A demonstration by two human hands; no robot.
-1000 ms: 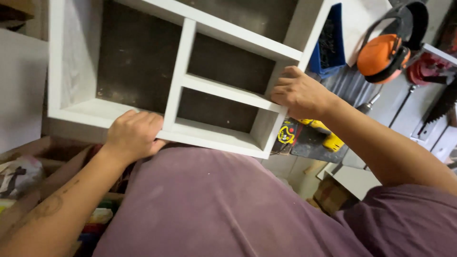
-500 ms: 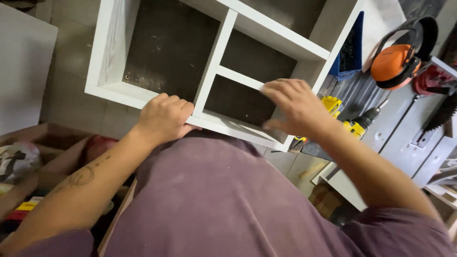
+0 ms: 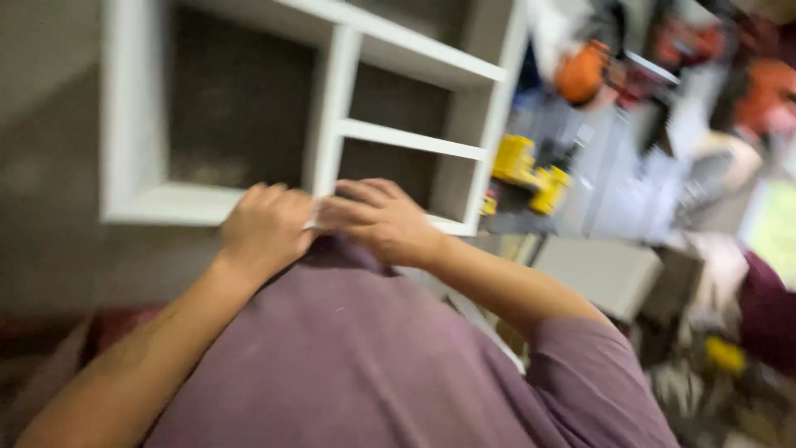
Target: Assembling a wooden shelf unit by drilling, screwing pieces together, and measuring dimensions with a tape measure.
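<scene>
Left hand (image 3: 264, 226) and right hand (image 3: 377, 217): both grasping the lower edge of the white shelf frame (image 3: 133, 166), centre-left of frame, fingers touching at its upright divider. Frame: assembled, 3 open compartments visible, no back panel. Yellow tool (image 3: 531, 170): right, blurred.

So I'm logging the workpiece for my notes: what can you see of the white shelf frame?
The white shelf frame looks like painted wood: an open box with one large bay on the left and smaller stacked bays on the right, split by a vertical divider and horizontal shelves. It has no back. It is tilted in view. The left hand and right hand both rest on its near edge, side by side.
</scene>
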